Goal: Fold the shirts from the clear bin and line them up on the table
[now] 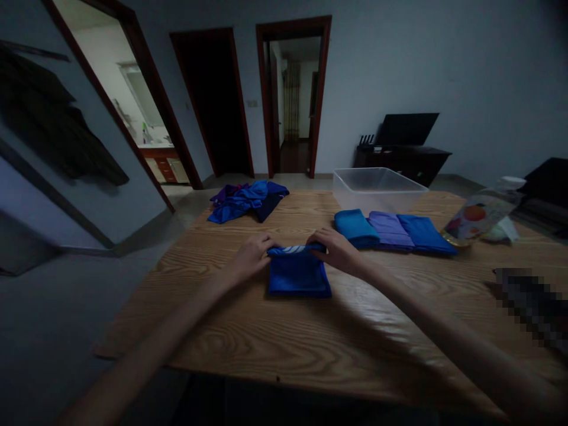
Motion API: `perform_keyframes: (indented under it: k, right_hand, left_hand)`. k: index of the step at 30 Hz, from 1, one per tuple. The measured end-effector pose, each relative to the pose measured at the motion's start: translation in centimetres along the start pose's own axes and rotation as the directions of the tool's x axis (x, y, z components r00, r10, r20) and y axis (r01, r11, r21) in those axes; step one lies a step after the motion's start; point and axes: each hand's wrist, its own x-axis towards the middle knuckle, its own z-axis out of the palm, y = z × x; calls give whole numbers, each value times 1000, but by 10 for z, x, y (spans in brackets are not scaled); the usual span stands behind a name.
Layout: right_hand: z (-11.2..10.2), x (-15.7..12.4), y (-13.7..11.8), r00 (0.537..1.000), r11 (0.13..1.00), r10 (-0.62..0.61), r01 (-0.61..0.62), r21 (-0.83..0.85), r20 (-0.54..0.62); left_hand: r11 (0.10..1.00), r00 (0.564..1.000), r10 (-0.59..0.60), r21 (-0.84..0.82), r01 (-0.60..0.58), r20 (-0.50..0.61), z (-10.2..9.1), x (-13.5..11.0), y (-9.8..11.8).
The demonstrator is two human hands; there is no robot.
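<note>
- Cloth first: a folded blue cloth (298, 277) lies flat on the wooden table (275, 343), just below the centre of the frame, with a white-striped band showing along its upper edge.
- Left hand (252, 255) sits at the cloth's upper left corner, fingers curled down and pinching the edge there.
- Right hand (338, 251) mirrors it at the upper right corner — fingers bent and closed on the same edge.
- Handling, as I judge it: light, soft and limp, with no stiffness of its own. The fabric looks smooth, so the layers may slide over one another. It is not fragile.
- Best hold seems to be the corners or the folded edge, both hands together, so the layers lie stacked.
- Right of centre, three folded cloths (393, 232) lie side by side in front of a clear plastic bin (377, 188); a loose heap of blue cloths (246, 201) lies up and left of centre.
</note>
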Motion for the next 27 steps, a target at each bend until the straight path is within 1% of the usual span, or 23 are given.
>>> perform_keyframes:
  k: [2,6,9,11,13,15,17,18,20,22,23,25,27]
  right_hand:
    - [6,-14,-9,997,995,-62,65,-80,41]
    - [18,-46,-28,985,966,-109,137,-219,137]
    - [20,-66,-35,969,967,-115,159,-198,220]
    - [17,-70,-36,965,984,-90,124,-126,246]
    - [15,-65,-34,974,997,-44,58,-59,223]
    - [21,-54,-31,986,999,1,5,-34,169]
    - [35,-43,-28,990,998,30,-22,-61,137]
    - [44,-39,-26,989,996,39,-27,-86,142]
    - [60,-38,-23,981,991,55,-31,-130,184]
    - [67,-45,-22,970,986,73,-36,-160,230]
    - [65,-51,-22,967,983,87,-45,-176,239]
    - [53,-67,-27,967,977,103,-55,-204,232]
    - [36,-87,-38,973,973,99,-51,-223,208]
  left_hand:
    - [997,1000,6,82,-8,20,5,-12,8]
    - [981,992,25,190,-48,121,15,-39,22]
    - [974,984,37,216,-76,176,18,-55,35]
    - [982,982,27,179,-61,188,14,-58,42]
    - [991,982,7,130,-32,191,12,-53,46]
    - [995,987,-25,100,9,157,17,-41,46]
    - [993,991,-67,109,54,119,32,-29,43]
    - [990,989,-88,124,73,120,41,-25,41]
    - [983,979,-118,162,91,164,60,-22,37]
    - [978,971,-134,185,96,201,71,-24,35]
    - [976,969,-143,190,105,203,72,-25,34]
    - [970,967,-185,192,151,177,69,-22,32]
    - [962,955,-247,163,221,162,61,-8,28]
